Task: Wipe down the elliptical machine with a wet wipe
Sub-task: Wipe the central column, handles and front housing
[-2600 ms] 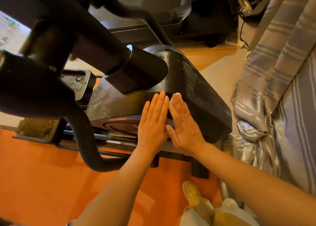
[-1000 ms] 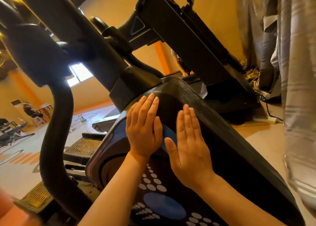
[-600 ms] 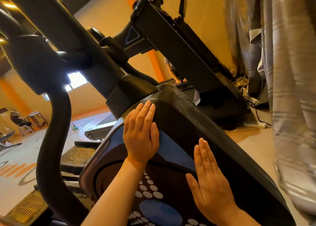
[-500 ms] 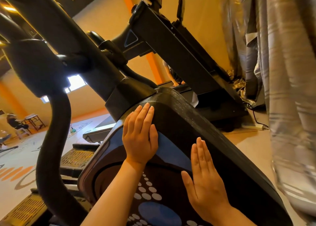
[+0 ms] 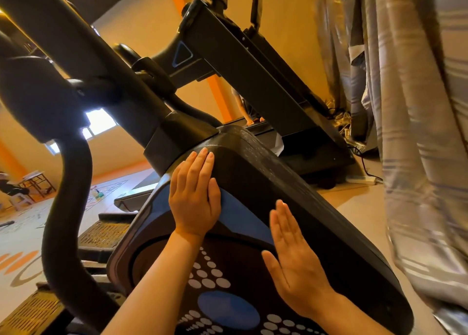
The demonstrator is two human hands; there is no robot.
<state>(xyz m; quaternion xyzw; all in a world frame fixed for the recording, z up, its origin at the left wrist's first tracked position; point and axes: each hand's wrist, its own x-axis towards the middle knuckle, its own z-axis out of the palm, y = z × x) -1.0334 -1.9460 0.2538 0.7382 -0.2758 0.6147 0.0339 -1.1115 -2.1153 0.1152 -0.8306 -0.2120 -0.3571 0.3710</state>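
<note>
Since then: while the left hand [image 5: 193, 203] keeps its place flat near the top of the housing [image 5: 304, 215], the right hand [image 5: 296, 266] has slid down the side panel from where it lay beside the left a second ago, and now lies lower and well apart from it.
Left fingers: straight and pressed together, tips at the rounded top edge of the housing, thumb on the blue band [image 5: 243, 215].
Right fingers: straight, close together, flat on the dark panel just below the blue band; thumb spread out to the left.
Wipe: none shows; whether one lies under a palm cannot be told.
Elliptical: right in front, filling the middle of the view, both hands on its side.
Around: a curved handlebar [image 5: 63, 220] arcs down at the left; a thick post [image 5: 83, 53] rises from the housing toward the upper left; ribbed pedals [image 5: 103, 233] lie at the lower left; a treadmill [image 5: 253, 63] stands behind; a striped grey curtain [image 5: 417, 132] hangs at the right, close by the housing's far edge; a seated person [image 5: 10, 188] is far off at the left.
Axis: the housing's long edge runs slantwise from the upper middle down to the lower right.
</note>
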